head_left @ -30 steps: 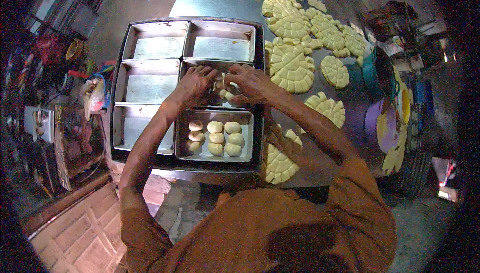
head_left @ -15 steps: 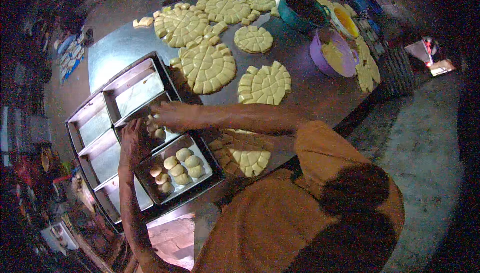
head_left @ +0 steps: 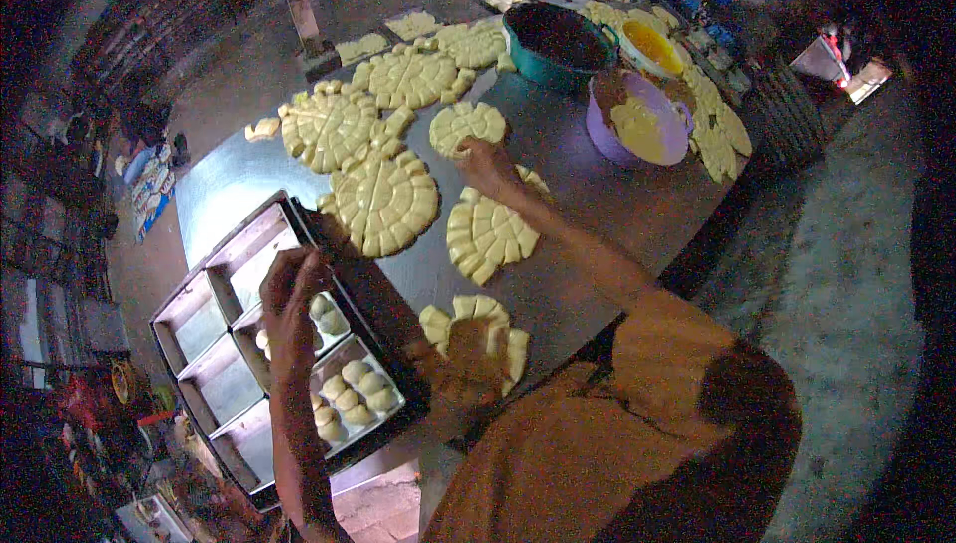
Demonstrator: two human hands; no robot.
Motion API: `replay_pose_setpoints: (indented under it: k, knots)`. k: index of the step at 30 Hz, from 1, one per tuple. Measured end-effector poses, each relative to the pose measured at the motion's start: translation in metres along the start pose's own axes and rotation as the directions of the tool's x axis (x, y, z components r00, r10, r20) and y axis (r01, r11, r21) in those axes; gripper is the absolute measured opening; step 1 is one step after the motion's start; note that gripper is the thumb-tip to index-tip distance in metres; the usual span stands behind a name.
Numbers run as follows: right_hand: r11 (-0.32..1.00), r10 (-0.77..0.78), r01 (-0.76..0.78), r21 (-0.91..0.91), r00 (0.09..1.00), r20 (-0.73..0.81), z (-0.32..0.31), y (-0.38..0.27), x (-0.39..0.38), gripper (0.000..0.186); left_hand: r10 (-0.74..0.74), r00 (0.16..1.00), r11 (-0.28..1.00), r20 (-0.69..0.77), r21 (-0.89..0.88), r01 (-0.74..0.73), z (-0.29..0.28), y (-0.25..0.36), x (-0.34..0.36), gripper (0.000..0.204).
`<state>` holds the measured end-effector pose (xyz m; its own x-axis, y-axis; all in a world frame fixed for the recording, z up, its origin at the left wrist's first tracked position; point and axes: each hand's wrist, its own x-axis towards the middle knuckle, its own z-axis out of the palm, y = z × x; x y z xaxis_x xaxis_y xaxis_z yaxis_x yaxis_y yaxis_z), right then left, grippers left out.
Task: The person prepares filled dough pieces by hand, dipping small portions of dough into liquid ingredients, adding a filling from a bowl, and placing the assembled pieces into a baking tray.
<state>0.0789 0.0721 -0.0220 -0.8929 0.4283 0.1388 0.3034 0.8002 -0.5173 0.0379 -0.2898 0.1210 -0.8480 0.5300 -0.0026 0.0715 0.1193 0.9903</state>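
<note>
Silvery metal pan block, a dark-rimmed rectangle of six oblong pans, lies at eight o'clock on our broad grey metal counter. We judge it partly loaded: two pans, toward its two and four o'clock, hold dough, the visible parts of the other four show bare metal, and wide, pale-yellow, scored dough slabs spread between ten and twelve o'clock on the counter. Its long axis runs from eleven to five o'clock; each pan lies crosswise, pointing between one and two. At two o'clock stands a deep lilac bowl. At twelve, our right hand is at the near edge of a smaller round, yellowish slab, fingers bent; we cannot tell whether they pinch it. Our left hand hangs curled over the pans near nine; whether it grips anything, we cannot tell. Smooth cream dough balls sit in the nearest pan.
</note>
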Motion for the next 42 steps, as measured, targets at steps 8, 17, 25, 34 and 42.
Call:
replay_pose_setpoints:
  k: [8,17,25,34,42]
  knots:
    - [0.932,0.299,-0.35,-0.093,0.888,-0.349,0.053,0.241,0.096,0.056,0.164,0.982,0.847,0.091,0.497,-0.187,0.228,-0.101,0.215,0.031]
    - [0.924,0.282,-0.321,-0.209,0.939,-0.196,-0.059,0.098,0.062,0.044,0.203,0.979,0.559,-0.026,0.824,-0.094,0.302,-0.225,0.311,0.068]
    - [0.997,0.071,-0.072,0.036,0.997,0.032,-0.058,0.126,0.081,0.04,-0.178,0.973,0.984,0.149,0.005,0.179,0.27,-0.183,0.314,0.038]
    - [0.864,0.196,0.082,0.496,0.854,-0.482,-0.071,0.116,0.041,0.032,0.105,0.991,0.991,0.089,-0.097,-0.096,0.312,-0.055,0.224,0.021]
    - [0.798,0.327,-0.107,0.593,0.903,-0.277,-0.205,0.126,-0.142,0.031,-0.171,0.877,0.856,0.449,-0.372,0.358,0.368,0.033,0.066,0.02]
